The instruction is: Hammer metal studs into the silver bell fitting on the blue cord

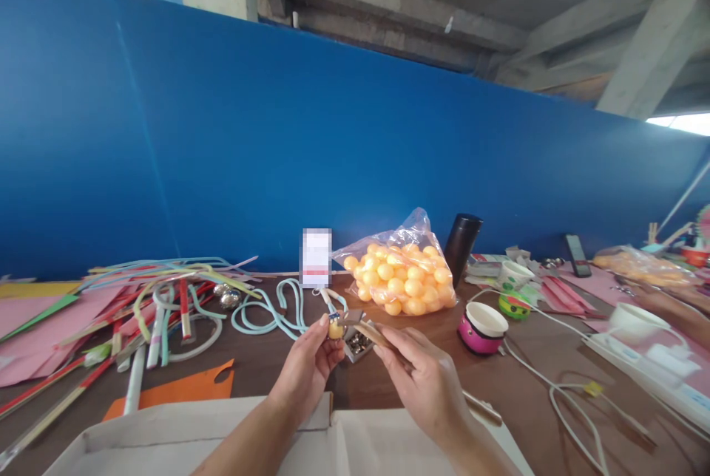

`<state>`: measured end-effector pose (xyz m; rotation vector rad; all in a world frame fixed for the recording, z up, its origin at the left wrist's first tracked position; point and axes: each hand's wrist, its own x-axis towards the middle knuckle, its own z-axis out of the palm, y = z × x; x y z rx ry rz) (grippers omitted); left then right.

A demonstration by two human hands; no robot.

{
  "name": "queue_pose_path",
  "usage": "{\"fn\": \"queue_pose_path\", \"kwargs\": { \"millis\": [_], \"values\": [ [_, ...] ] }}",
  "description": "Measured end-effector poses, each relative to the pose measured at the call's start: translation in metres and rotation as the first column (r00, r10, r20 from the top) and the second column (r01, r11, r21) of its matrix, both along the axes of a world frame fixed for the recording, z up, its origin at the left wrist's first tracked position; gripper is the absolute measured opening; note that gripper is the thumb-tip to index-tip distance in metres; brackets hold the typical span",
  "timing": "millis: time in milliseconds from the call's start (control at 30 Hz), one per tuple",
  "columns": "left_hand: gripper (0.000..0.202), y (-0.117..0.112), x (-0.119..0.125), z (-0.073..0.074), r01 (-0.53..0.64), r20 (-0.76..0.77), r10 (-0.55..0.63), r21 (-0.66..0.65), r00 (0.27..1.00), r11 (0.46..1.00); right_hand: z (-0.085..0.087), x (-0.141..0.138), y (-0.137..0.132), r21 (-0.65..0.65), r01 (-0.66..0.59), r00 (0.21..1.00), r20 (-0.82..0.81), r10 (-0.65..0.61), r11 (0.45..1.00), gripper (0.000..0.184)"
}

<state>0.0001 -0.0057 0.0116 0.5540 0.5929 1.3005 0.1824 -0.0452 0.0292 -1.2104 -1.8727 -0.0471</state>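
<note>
My left hand (pixel 307 370) pinches a small orange ball (pixel 336 330) between thumb and fingers, held up over the brown table (pixel 521 380). My right hand (pixel 427 380) grips a wooden-handled tool (pixel 367 328) whose metal tip meets the ball. Just beyond the hands lies a small tin of metal bits (pixel 359 344). Behind it sits a clear plastic bag full of orange balls (pixel 400 275).
An open cardboard box (pixel 166 439) lies at the near edge under my forearms. Coloured paper strips, tubes and cords (pixel 160 306) cover the left. A black flask (pixel 462 247), pink pot (pixel 481 328), white cables (pixel 560 387), cups and another person's hand (pixel 654 298) fill the right.
</note>
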Motion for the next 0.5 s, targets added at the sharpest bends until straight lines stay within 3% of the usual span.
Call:
{"fn": "queue_pose_path", "kwargs": {
  "millis": [200, 500],
  "values": [
    [0.021, 0.0004, -0.0001, -0.0017, 0.0, 0.013, 0.0, -0.002, 1.0, 1.0, 0.0005, 0.0008, 0.0006, -0.012, 0.018, 1.0, 0.014, -0.017, 1.0, 0.029],
    [0.019, 0.0012, -0.0011, -0.0026, 0.032, 0.053, -0.031, -0.018, 0.998, 0.999, 0.0074, 0.0008, -0.0028, 0.048, -0.022, 0.995, -0.092, 0.026, 0.999, 0.027]
  ]
}}
